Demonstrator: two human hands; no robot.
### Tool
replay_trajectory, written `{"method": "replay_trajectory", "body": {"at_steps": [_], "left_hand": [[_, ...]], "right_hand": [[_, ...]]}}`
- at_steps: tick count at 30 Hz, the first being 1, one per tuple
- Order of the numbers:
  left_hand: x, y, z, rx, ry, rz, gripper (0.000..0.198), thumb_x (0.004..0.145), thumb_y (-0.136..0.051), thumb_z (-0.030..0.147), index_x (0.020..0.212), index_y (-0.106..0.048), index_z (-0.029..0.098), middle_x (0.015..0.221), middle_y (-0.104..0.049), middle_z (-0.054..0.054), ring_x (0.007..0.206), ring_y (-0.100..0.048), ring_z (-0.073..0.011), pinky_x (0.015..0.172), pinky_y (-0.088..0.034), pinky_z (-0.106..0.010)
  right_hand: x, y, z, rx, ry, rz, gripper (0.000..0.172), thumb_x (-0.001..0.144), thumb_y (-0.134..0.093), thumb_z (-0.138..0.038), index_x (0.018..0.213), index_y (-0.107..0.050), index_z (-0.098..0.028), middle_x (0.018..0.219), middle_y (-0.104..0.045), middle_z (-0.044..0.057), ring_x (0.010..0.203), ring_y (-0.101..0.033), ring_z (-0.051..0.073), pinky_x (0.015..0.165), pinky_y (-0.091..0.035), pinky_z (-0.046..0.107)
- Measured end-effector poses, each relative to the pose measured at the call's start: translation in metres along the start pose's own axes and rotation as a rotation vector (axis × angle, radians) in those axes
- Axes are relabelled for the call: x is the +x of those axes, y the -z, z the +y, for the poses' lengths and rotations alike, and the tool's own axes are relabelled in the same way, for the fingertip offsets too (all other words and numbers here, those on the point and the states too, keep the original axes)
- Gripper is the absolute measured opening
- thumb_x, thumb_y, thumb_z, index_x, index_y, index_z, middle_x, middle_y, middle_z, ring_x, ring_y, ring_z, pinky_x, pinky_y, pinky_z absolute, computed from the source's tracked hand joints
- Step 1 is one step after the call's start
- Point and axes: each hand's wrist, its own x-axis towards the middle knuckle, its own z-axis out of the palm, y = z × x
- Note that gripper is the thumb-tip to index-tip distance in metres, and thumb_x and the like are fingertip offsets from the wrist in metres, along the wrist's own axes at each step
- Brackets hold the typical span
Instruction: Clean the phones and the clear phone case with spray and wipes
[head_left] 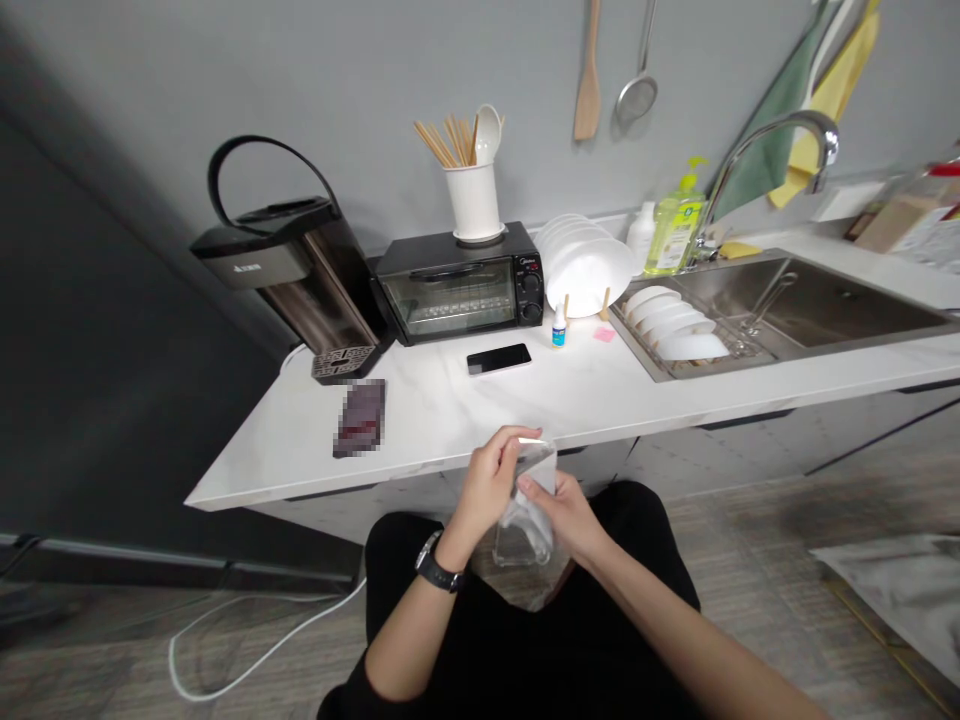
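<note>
While both hands are busy with a clear packet (525,520) above the lap, near the front edge of the surface (435,412), the work on it looks to be midway: it has been picked up and is being handled, but it seems unfinished. The left hand (489,478) has its fingers bent over the packet's upper edge, thumb drawn in close to them, a narrow grip with the plastic between. The right hand (568,515) pinches the other side, its thumb lying across the front; its fingertips are mostly hidden behind. The lower part of the plastic hangs loose and creased below the hands (whether its mouth is parted, or anything lies inside, I cannot tell).

What is left, I judge, is to finish with the packet and put it down. On the surface beyond, a phone (499,359) lies flat with its screen dark, apart from the hands. A small bottle (559,328) stands upright just past it, capped as far as I can make out, with a pink slip (604,334) lying to its right. Neither hand touches any of these three.
</note>
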Motion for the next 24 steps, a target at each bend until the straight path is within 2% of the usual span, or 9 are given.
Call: {"method": "replay_trajectory", "body": {"at_steps": [3,4,9,11,14,15,17,21,24], "left_hand": [[-0.001,0.004,-0.008,-0.157,0.037,0.104,0.034,0.106,-0.049,0.047,0.114,-0.067,0.019,0.119,-0.078,-0.012,0.117,-0.072,-0.0255,0.110,-0.051,-0.041],[-0.004,0.002,-0.011,-0.192,0.058,0.102,0.035,0.106,-0.048,0.047,0.114,-0.066,0.019,0.117,-0.079,-0.012,0.115,-0.074,-0.0255,0.108,-0.052,-0.041],[-0.026,-0.011,-0.012,0.018,0.069,-0.036,0.035,0.108,-0.045,0.044,0.119,-0.069,0.022,0.127,-0.075,-0.011,0.122,-0.070,-0.0240,0.109,-0.050,-0.038],[-0.025,-0.008,-0.009,0.020,0.052,0.017,0.034,0.107,-0.047,0.044,0.117,-0.070,0.022,0.128,-0.075,-0.011,0.123,-0.069,-0.0240,0.110,-0.050,-0.038],[-0.021,-0.004,-0.009,-0.157,0.071,0.164,0.035,0.106,-0.048,0.048,0.112,-0.067,0.019,0.124,-0.076,-0.013,0.119,-0.072,-0.0258,0.110,-0.051,-0.042],[-0.022,-0.005,-0.009,-0.205,0.089,0.175,0.036,0.106,-0.048,0.050,0.112,-0.066,0.019,0.122,-0.077,-0.013,0.117,-0.073,-0.0265,0.109,-0.051,-0.043],[-0.027,-0.009,-0.009,-0.204,0.112,0.131,0.037,0.106,-0.048,0.050,0.115,-0.066,0.019,0.121,-0.077,-0.014,0.117,-0.073,-0.0272,0.109,-0.052,-0.045],[-0.038,-0.008,-0.006,0.005,0.099,0.014,0.033,0.106,-0.048,0.045,0.115,-0.071,0.023,0.130,-0.075,-0.011,0.123,-0.069,-0.0265,0.109,-0.051,-0.042],[-0.036,0.003,-0.009,-0.027,0.118,0.107,0.034,0.105,-0.050,0.048,0.112,-0.070,0.021,0.124,-0.077,-0.011,0.118,-0.072,-0.0264,0.107,-0.052,-0.041]], "right_hand": [[-0.016,0.001,0.013,-0.069,-0.112,-0.139,0.047,0.073,-0.088,-0.060,0.077,-0.076,-0.015,0.072,-0.073,0.004,0.061,-0.060,0.014,0.063,-0.048,0.027],[-0.016,0.004,0.012,-0.095,-0.122,-0.142,0.047,0.073,-0.088,-0.059,0.077,-0.076,-0.014,0.073,-0.073,0.004,0.061,-0.060,0.014,0.063,-0.048,0.027],[-0.006,0.009,-0.002,-0.030,-0.040,0.079,0.050,0.067,-0.091,-0.060,0.076,-0.074,-0.015,0.068,-0.070,0.002,0.058,-0.056,0.012,0.060,-0.045,0.025],[-0.009,0.004,0.001,-0.007,-0.067,0.043,0.050,0.067,-0.091,-0.061,0.076,-0.074,-0.015,0.068,-0.070,0.002,0.058,-0.055,0.012,0.061,-0.045,0.026],[-0.018,-0.001,0.004,-0.056,-0.156,-0.080,0.051,0.069,-0.090,-0.062,0.076,-0.074,-0.014,0.071,-0.071,0.004,0.060,-0.057,0.014,0.062,-0.047,0.027],[-0.019,-0.001,0.003,-0.078,-0.165,-0.096,0.051,0.068,-0.090,-0.061,0.075,-0.074,-0.014,0.071,-0.071,0.004,0.060,-0.057,0.014,0.062,-0.046,0.027],[-0.015,0.002,-0.001,-0.093,-0.141,-0.059,0.050,0.065,-0.093,-0.059,0.074,-0.074,-0.013,0.068,-0.070,0.003,0.058,-0.056,0.013,0.059,-0.043,0.026],[-0.012,0.003,0.001,-0.017,-0.077,0.039,0.050,0.066,-0.092,-0.060,0.075,-0.073,-0.014,0.067,-0.069,0.002,0.058,-0.055,0.012,0.060,-0.043,0.025],[-0.021,0.001,0.012,-0.033,-0.140,-0.055,0.051,0.070,-0.089,-0.062,0.077,-0.073,-0.014,0.069,-0.070,0.003,0.058,-0.056,0.012,0.061,-0.044,0.026]]}}
